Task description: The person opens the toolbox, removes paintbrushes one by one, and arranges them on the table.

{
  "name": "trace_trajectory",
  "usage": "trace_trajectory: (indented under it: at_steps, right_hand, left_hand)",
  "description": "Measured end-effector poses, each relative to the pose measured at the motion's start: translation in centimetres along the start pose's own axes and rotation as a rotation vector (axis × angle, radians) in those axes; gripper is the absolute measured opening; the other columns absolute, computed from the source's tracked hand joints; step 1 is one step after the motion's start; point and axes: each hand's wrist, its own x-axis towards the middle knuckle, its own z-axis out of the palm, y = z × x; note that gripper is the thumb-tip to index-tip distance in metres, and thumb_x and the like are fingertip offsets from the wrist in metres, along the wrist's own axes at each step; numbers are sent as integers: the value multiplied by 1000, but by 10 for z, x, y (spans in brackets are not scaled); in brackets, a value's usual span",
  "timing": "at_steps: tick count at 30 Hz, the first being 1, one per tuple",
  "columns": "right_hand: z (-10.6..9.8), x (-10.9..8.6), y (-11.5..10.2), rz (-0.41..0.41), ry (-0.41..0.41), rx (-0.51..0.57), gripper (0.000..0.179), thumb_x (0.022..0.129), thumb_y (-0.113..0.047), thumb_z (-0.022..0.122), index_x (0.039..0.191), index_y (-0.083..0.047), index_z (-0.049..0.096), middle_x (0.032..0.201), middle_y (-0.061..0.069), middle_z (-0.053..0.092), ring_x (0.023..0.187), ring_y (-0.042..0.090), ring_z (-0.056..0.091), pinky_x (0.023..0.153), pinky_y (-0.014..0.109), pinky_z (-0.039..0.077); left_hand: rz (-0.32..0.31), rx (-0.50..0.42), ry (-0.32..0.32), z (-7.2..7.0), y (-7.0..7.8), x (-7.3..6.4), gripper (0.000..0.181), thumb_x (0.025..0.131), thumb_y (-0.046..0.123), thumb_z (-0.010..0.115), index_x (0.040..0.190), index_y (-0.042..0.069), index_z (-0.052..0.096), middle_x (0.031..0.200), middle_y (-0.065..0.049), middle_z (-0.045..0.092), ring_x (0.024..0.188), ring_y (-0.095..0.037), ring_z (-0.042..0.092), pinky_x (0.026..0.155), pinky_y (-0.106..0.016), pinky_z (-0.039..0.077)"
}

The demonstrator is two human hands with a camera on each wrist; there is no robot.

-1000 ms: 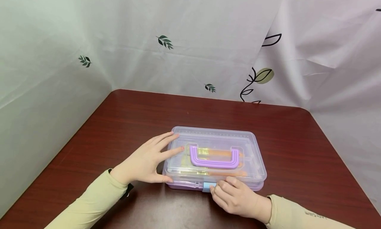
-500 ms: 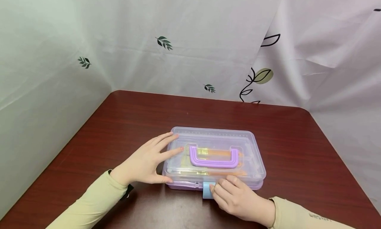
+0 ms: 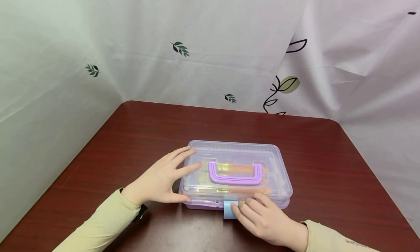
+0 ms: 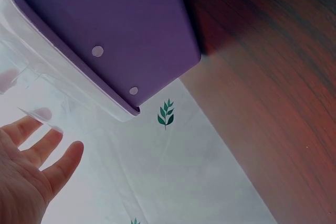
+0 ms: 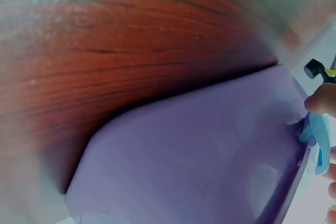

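Head view: seemingly steadies box with left fingers spread across end; pinches latch with right fingers.

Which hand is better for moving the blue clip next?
Probably the right hand: it pinches the blue clip, while the left hand is spread at the left side of the clear lid.

Dk red-brown wood-grain tabletop, rounded far corners, pale sheen approx. 6 o'clock. Creased whitish sheeting hangs 9 thru 3 o'clock, w/ sm. dk-green leaf sprigs ~10 & 11 o'clock, blk line-drawn vine w/ olive leaf ~2 o'clock.
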Motion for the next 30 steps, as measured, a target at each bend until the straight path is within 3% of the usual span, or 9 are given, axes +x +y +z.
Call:
trace_trajectory:
  at_steps: [10, 19, 30]
  right_hand:
    - [-11, 10, 14, 20, 55, -28, 29, 96, 1, 37, 97, -6, 64, 81, 3, 62, 73, 16, 57, 69, 31, 46]
    - [-11, 11, 16, 28, 46, -14, 26, 98, -2, 40, 99, -4, 66, 83, 3, 62, 74, 15, 57, 69, 29, 46]
    - [-10, 10, 20, -61, 56, 18, 27, 98, -2, 38, 96, -11, 63, 88, 1, 62, 79, 14, 58, 74, 28, 49]
  left_hand:
    - [20, -5, 29, 1, -1, 0, 79, 74, 67, 66, 134, 18, 53, 139, -19, 45, 128, -38, 41, 97, -52, 42]
    - [-19, -2, -28, 0, 0, 0, 82, 71, 67, 68, 136, 20, 52, 143, -17, 41, 134, -36, 36, 102, -50, 39]
    - [-6, -6, -15, 1, 0, 0, 82, 70, 67, 68, 135, 19, 52, 142, -18, 42, 133, -37, 37, 100, -51, 40]
